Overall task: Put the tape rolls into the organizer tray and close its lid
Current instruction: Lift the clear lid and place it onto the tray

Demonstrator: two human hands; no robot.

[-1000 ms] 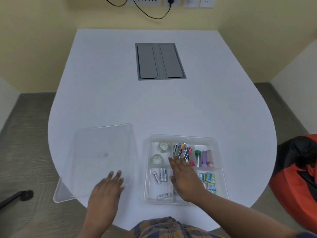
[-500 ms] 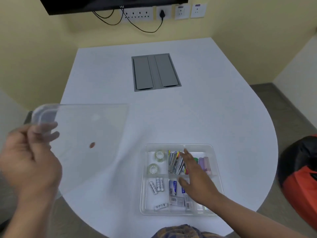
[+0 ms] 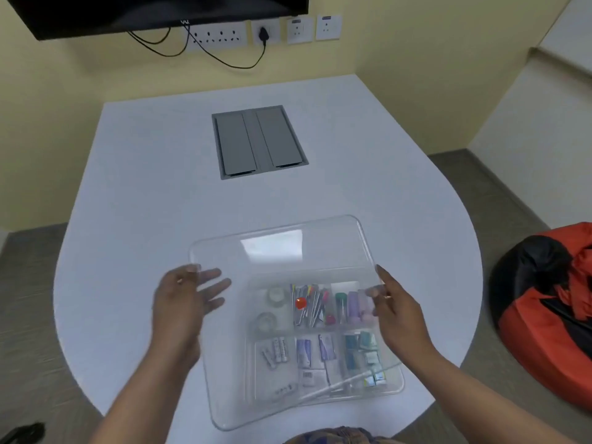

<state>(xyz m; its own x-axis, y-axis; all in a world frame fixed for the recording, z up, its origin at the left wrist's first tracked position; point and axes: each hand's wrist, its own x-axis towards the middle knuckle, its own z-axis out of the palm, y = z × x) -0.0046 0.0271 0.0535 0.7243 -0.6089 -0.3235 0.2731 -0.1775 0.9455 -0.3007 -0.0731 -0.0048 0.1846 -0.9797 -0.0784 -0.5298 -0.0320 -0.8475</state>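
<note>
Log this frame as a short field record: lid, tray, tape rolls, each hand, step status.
lid: clear plastic lid, held above the tray, skewed to it, not seated
tray: clear divided organizer tray on the white table
tape rolls: two clear tape rolls in the far-left compartment
left hand: left hand grips the lid's left edge
right hand: right hand grips the lid's right edge
status: rolls in; lid not yet closed
</note>
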